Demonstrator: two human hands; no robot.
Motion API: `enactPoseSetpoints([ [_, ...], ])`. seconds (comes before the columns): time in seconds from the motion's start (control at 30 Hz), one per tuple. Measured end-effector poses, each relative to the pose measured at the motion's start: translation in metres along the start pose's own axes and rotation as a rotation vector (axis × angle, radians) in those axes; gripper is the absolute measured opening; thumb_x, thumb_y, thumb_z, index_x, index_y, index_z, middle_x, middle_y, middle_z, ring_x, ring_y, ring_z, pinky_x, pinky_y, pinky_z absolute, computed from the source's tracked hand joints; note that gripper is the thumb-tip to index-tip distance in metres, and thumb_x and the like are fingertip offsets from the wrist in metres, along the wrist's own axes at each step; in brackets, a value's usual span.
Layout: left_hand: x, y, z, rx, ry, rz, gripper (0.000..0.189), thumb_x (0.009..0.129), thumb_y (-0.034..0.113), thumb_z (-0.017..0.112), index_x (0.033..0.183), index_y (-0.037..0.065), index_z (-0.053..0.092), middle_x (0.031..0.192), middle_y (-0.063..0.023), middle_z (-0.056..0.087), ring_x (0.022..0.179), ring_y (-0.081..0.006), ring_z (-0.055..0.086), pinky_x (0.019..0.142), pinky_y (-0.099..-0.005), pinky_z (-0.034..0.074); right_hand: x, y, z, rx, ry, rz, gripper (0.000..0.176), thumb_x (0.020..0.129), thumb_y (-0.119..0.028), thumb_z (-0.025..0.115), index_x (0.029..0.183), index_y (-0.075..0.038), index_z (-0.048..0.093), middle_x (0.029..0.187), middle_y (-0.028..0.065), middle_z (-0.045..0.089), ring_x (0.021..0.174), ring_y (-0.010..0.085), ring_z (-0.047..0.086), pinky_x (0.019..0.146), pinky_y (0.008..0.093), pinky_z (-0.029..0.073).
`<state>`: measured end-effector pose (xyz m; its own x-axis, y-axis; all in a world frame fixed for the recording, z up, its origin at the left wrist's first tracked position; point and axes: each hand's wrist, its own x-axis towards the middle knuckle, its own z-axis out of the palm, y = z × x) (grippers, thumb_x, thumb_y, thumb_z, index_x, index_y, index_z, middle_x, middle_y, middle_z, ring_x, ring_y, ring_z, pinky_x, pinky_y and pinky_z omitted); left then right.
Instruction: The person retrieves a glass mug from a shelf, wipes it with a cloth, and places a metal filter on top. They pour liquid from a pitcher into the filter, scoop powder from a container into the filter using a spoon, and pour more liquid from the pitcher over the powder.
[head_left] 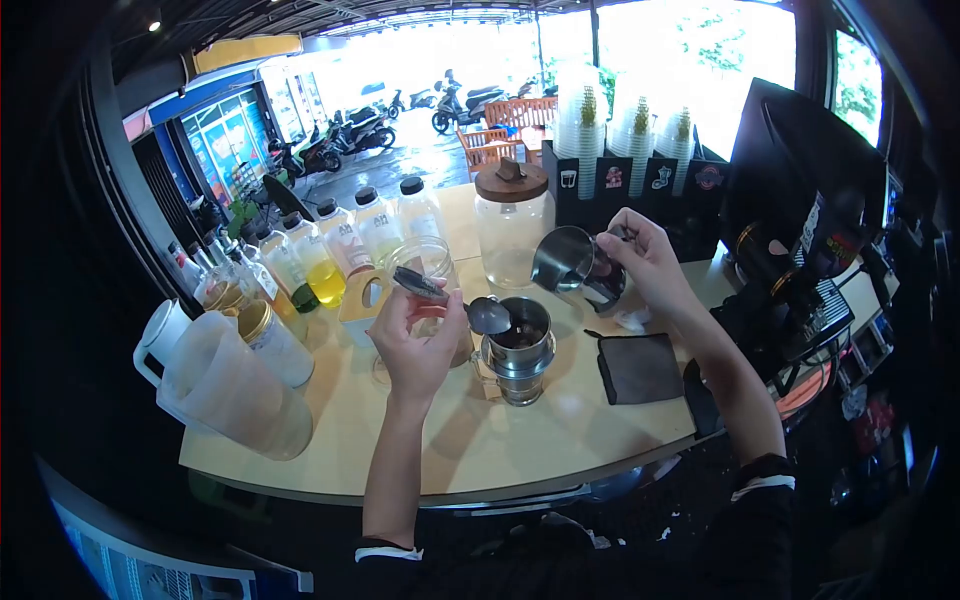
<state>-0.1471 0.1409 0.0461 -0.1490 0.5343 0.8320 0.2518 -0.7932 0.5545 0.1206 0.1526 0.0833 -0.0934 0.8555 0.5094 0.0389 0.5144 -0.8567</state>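
My left hand (415, 335) is closed around a spoon (490, 316), whose bowl hangs beside the rim of a metal drip coffee filter (520, 352). Dark contents show inside the filter, which sits on a vessel on the table. To its right, my right hand (640, 250) grips a steel pitcher (566, 262) by its handle side, raised and tipped left toward the filter. I cannot make out any liquid leaving the spout. An open glass jar (426, 252) stands just behind my left hand.
A large lidded glass jar (500, 235) stands behind. Several bottles (325, 275) and plastic jugs (235, 390) line the left. A dark folded cloth (640, 368) lies right of the filter. Stacked cups (580, 125) fill a black holder (640, 205) near the coffee machine (800, 220).
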Motion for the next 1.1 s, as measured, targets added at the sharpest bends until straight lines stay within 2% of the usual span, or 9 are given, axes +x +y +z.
enactPoseSetpoints([
  [0.2, -0.003, 0.002, 0.003, -0.021, 0.046, -0.091, 0.017, 0.078, 0.001, 0.071, 0.09, -0.002, 0.059, 0.08, -0.0068, 0.066, 0.066, -0.0113, 0.065, 0.059, -0.0227, 0.052, 0.008, -0.014, 0.008, 0.041, -0.133, 0.067, 0.014, 0.09, -0.006, 0.06, 0.084, -0.001, 0.048, 0.074, 0.0014, 0.06, 0.07, 0.0015, 0.057, 0.06, 0.0185, 0.049],
  [0.4, -0.004, 0.013, 0.003, 0.035, 0.048, -0.123, 0.016, 0.079, 0.001, 0.071, 0.09, -0.001, 0.059, 0.082, -0.0075, 0.066, 0.067, -0.0109, 0.065, 0.058, -0.0225, 0.052, 0.016, -0.026, 0.015, -0.118, -0.205, 0.065, 0.015, 0.088, -0.006, 0.062, 0.083, 0.0, 0.048, 0.076, 0.0021, 0.062, 0.071, 0.0012, 0.057, 0.063, 0.018, 0.048],
  [0.47, -0.006, 0.014, 0.004, 0.052, 0.051, -0.118, 0.016, 0.079, 0.001, 0.071, 0.09, -0.001, 0.06, 0.082, -0.0077, 0.066, 0.067, -0.0109, 0.065, 0.058, -0.0225, 0.052, 0.021, -0.028, 0.016, -0.277, -0.267, 0.028, 0.017, 0.088, -0.006, 0.062, 0.081, 0.0, 0.048, 0.075, 0.0013, 0.06, 0.071, 0.001, 0.057, 0.059, 0.0183, 0.046],
  [0.6, -0.01, 0.011, 0.008, 0.058, 0.063, -0.112, 0.016, 0.078, 0.0, 0.071, 0.09, -0.001, 0.06, 0.083, -0.0076, 0.066, 0.068, -0.0109, 0.065, 0.058, -0.0227, 0.052, 0.026, -0.022, 0.021, -0.136, -0.285, 0.023, 0.019, 0.087, -0.007, 0.062, 0.079, 0.0, 0.046, 0.069, -0.001, 0.055, 0.067, 0.0, 0.054, 0.054, 0.0183, 0.043],
  [0.67, -0.009, 0.012, 0.009, 0.061, 0.06, -0.107, 0.016, 0.078, -0.001, 0.071, 0.09, -0.001, 0.059, 0.083, -0.0075, 0.066, 0.068, -0.011, 0.065, 0.058, -0.0227, 0.052, 0.03, -0.019, 0.02, -0.258, -0.322, -0.026, 0.02, 0.088, -0.007, 0.061, 0.079, -0.004, 0.043, 0.069, 0.0006, 0.058, 0.068, 0.004, 0.061, 0.057, 0.0187, 0.046],
  [0.8, -0.009, 0.012, 0.011, 0.077, 0.045, -0.097, 0.016, 0.078, -0.002, 0.07, 0.09, -0.001, 0.059, 0.084, -0.0074, 0.066, 0.069, -0.0112, 0.065, 0.058, -0.0226, 0.053, 0.034, -0.021, 0.02, -0.298, -0.352, -0.031, 0.019, 0.088, -0.007, 0.061, 0.08, -0.003, 0.044, 0.07, 0.0007, 0.058, 0.069, 0.0042, 0.061, 0.057, 0.0188, 0.047],
  [0.9, -0.009, 0.013, 0.012, 0.069, 0.044, -0.101, 0.017, 0.078, -0.003, 0.07, 0.091, -0.001, 0.059, 0.084, -0.0077, 0.065, 0.069, -0.0114, 0.066, 0.058, -0.0224, 0.053, 0.034, -0.024, 0.022, -0.305, -0.359, -0.021, 0.018, 0.087, -0.008, 0.062, 0.081, -0.002, 0.046, 0.07, -0.0009, 0.055, 0.066, 0.0023, 0.058, 0.055, 0.0183, 0.044],
  [0.97, -0.01, 0.011, 0.012, 0.063, 0.043, -0.109, 0.016, 0.079, -0.003, 0.07, 0.091, -0.001, 0.059, 0.084, -0.0077, 0.065, 0.069, -0.0113, 0.065, 0.058, -0.0223, 0.053, 0.034, -0.026, 0.023, -0.333, -0.34, -0.073, 0.02, 0.086, -0.007, 0.063, 0.081, 0.003, 0.046, 0.065, 0.0012, 0.05, 0.062, 0.0014, 0.045, 0.05, 0.0214, 0.041],
  [1.1, -0.01, 0.011, 0.013, 0.05, 0.051, -0.111, 0.016, 0.079, -0.002, 0.07, 0.091, -0.001, 0.059, 0.084, -0.0074, 0.065, 0.07, -0.0106, 0.065, 0.058, -0.0224, 0.053, 0.034, -0.03, 0.024, -0.333, -0.357, -0.033, 0.02, 0.086, -0.009, 0.064, 0.081, -0.002, 0.046, 0.067, -0.0039, 0.048, 0.063, -0.0009, 0.051, 0.051, 0.0175, 0.036],
])
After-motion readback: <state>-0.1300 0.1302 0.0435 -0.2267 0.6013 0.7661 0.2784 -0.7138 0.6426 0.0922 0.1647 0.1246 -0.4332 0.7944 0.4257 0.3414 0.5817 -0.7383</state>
